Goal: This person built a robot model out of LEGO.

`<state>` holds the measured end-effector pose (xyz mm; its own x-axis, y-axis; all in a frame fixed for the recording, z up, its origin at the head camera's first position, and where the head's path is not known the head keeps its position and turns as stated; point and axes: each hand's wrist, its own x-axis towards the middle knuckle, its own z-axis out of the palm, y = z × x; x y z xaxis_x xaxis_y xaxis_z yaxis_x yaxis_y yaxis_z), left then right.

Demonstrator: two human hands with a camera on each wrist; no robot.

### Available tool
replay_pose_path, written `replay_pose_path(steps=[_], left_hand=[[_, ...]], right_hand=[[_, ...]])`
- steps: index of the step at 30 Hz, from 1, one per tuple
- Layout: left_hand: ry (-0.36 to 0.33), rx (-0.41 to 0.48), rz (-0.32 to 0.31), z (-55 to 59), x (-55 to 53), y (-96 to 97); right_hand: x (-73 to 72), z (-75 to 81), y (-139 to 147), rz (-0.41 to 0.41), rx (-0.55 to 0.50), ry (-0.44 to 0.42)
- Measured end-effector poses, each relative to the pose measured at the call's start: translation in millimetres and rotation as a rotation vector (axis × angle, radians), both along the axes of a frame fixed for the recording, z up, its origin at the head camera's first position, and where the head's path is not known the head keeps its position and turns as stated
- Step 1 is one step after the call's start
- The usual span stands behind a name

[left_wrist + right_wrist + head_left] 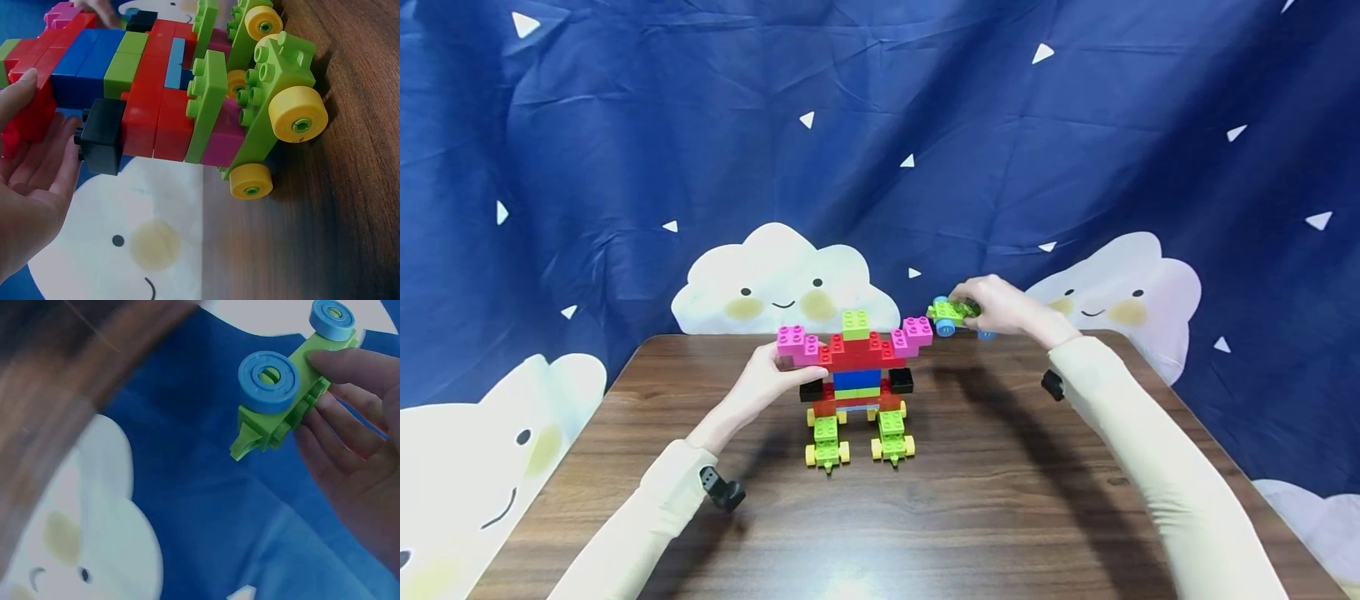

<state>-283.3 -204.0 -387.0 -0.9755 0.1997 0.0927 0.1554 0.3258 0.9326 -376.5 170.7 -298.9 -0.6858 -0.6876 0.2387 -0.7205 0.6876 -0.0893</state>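
A figure of building bricks (856,358) stands on the table, with pink arms, a blue middle and two green wheeled bases as feet. My left hand (762,382) holds its upper side, thumb in front and fingers behind; the left wrist view shows the thumb on the red bricks (45,62). Beside that hand, a black brick (103,136) sticks out. To the figure's right, my right hand (1000,305) grips a green wheeled base (949,312) in the air over the table's far edge. Its blue wheels (269,381) show clearly in the right wrist view.
The brown wooden table (1000,517) ends at a dark blue curtain (970,100) printed with white clouds and triangles. Small black devices (722,490) are strapped to both wrists. Yellow wheels (299,114) carry the figure's feet.
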Motion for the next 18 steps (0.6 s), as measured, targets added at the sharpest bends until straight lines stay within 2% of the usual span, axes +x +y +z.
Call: replay_pose_path(steps=[5,10,14,18], left_hand=[[-0.004,0.006,0.002,-0.6,-0.7,-1.0],[-0.008,0.008,0.003,-0.8,-0.6,-1.2],[-0.009,0.012,0.004,-0.8,-0.8,-1.2],[-0.008,0.015,0.005,-0.3,-0.7,-0.9]], right_hand=[[11.0,37.7,-10.7,-0.007,0.010,0.022],[25.8,68.5,-30.9,0.068,-0.026,0.075],[41.8,85.0,-51.1,0.135,-0.027,0.073],[52.8,93.4,-71.0,0.208,-0.023,0.052]])
